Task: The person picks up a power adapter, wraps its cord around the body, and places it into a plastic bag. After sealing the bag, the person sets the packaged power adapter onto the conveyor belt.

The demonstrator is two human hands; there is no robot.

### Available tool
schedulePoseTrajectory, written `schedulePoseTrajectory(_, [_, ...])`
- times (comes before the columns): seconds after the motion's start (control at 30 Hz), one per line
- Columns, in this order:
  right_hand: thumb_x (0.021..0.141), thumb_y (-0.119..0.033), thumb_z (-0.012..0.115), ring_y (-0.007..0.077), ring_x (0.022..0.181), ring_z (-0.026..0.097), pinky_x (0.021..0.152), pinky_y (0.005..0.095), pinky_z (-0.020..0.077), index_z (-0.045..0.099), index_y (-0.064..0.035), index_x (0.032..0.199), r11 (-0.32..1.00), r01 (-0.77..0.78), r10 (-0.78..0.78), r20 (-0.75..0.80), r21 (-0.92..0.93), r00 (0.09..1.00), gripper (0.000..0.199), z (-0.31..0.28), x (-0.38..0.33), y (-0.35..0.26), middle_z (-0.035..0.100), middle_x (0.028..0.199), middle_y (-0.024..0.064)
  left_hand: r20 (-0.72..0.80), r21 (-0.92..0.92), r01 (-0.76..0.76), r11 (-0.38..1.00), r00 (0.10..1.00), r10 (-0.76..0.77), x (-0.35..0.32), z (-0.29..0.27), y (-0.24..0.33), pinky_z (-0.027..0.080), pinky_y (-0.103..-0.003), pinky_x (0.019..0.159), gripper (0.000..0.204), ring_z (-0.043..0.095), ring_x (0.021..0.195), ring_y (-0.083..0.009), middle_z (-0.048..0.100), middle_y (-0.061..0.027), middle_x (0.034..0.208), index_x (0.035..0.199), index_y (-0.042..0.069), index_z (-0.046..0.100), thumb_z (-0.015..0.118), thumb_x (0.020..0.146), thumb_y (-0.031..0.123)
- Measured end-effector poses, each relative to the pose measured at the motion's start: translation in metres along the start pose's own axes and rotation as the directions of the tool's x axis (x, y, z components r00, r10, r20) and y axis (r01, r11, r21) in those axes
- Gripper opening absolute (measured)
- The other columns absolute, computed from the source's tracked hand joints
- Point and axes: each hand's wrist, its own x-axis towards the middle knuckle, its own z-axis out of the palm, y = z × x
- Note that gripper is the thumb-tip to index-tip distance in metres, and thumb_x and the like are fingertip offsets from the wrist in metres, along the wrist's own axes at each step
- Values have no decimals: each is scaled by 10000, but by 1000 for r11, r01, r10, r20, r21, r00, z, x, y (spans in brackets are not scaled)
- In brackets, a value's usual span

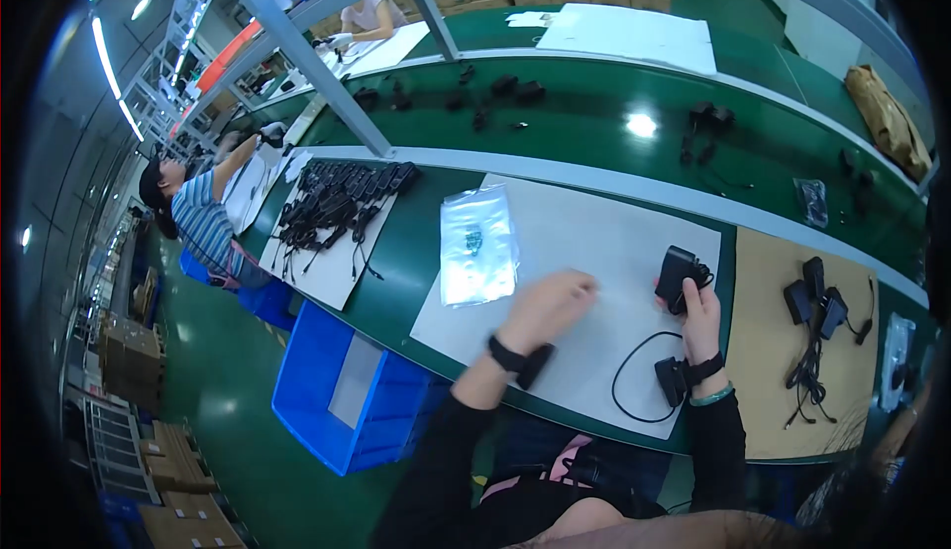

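Power adapter (677, 274): black, right of frame centre, held upright over the white sheet (594, 252) on the bench (416, 242).
Right hand (700, 313): fingers closed around the power adapter from below; a black band sits on the wrist.
Cable (634, 371): thin black loop lying on the white sheet, below the adapter, between the two wrists.
Left hand (547, 303): at frame centre, fingers curled loosely, holding nothing, resting on the white sheet just right of the plastic bag.
Plastic bag (478, 244): clear, flat on the sheet's left edge, a small dark part inside.
Adapter pile (820, 309): black, on brown cardboard at right.
Blue bin (342, 390): lower left, beside the bench.
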Motion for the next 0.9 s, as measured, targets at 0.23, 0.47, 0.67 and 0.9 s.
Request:
schedulePoseTrajectory(0.23, [952, -202, 432, 256, 956, 615, 758, 319, 541, 438, 34, 1207, 996, -13, 14, -8, 87, 1000, 347, 6, 2, 1, 581, 1084, 151, -214, 602, 170, 780, 976, -47, -65, -64, -118, 336, -446, 961, 388, 456, 1184, -235, 509, -64, 1277, 1229, 153, 516, 542, 854, 251])
schedulePoseTrajectory(0.47, [951, -201, 437, 247, 951, 615, 748, 314, 541, 450, 32, 1199, 996, -17, 19, -24, 92, 1000, 341, 2, 0, -1, 583, 1080, 149, -177, 525, 371, 766, 928, -328, -47, -84, -105, 353, -390, 951, 384, 463, 1177, -215, 493, -42, 1295, 1230, 176, 524, 527, 860, 279])
schedulePoseTrajectory(0.67, [949, -200, 440, 242, 955, 612, 743, 312, 539, 454, 29, 1199, 992, -18, 21, -21, 123, 1000, 339, 5, -2, -3, 587, 1074, 145, -276, 547, 184, 816, 961, -31, -49, -68, -122, 424, -356, 863, 262, 534, 1041, -224, 575, -43, 1180, 1091, 172, 629, 565, 843, 227])
schedulePoseTrajectory(0.9, [948, -202, 443, 237, 953, 611, 732, 308, 539, 458, 22, 1199, 991, -25, 27, -11, 130, 1000, 337, 5, -4, -5, 589, 1071, 138, -142, 516, 234, 824, 972, -187, -39, -83, -135, 432, -364, 865, 281, 535, 993, -254, 568, -62, 1184, 1096, 164, 629, 583, 829, 240])
